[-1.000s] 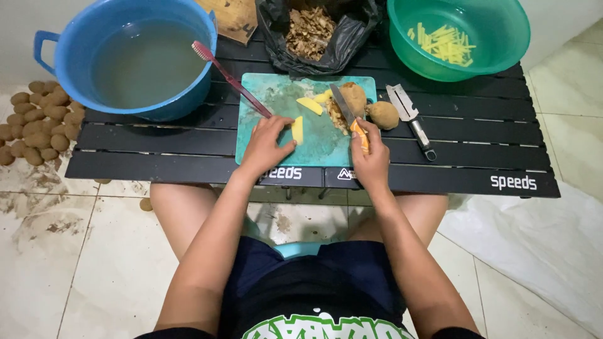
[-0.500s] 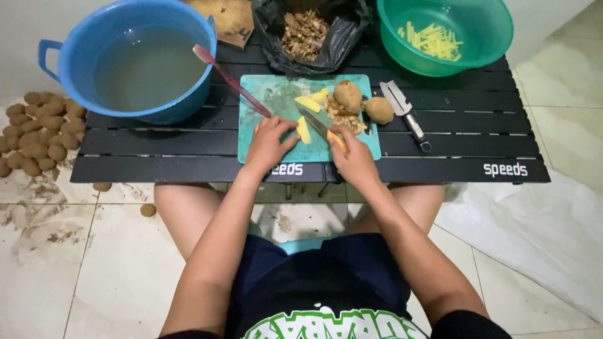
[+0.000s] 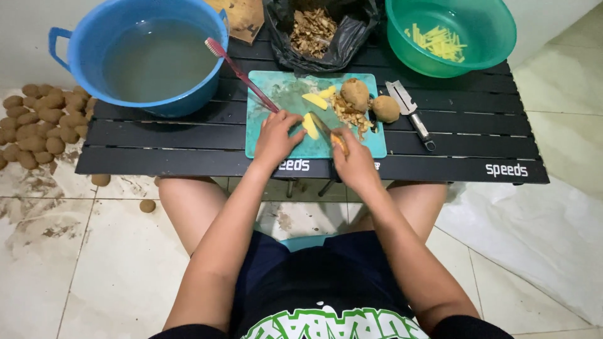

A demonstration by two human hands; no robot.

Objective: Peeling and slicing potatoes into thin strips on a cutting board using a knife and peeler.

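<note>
A teal cutting board (image 3: pixel 282 94) lies on a black slatted table (image 3: pixel 176 135). My left hand (image 3: pixel 275 135) presses a peeled yellow potato piece (image 3: pixel 310 125) against the board. My right hand (image 3: pixel 355 162) is shut on a knife with an orange handle (image 3: pixel 331 137), its blade angled against that piece. Further up the board lie other cut pieces (image 3: pixel 317 98), a heap of peelings (image 3: pixel 349 116) and an unpeeled brown potato (image 3: pixel 355 93). Another potato (image 3: pixel 385 108) sits at the board's right edge.
A blue basin of murky water (image 3: pixel 151 56) holds a pink toothbrush (image 3: pixel 239 72). A green bowl (image 3: pixel 452 34) contains potato strips. A black bag of peelings (image 3: pixel 314 31) and a peeler (image 3: pixel 409 112) are nearby. Several potatoes (image 3: pixel 38 122) lie on the tiled floor at left.
My right hand has drawn the knife left and nearer, from beside the unpeeled potatoes to the piece under my left hand. The camera view has shifted slightly.
</note>
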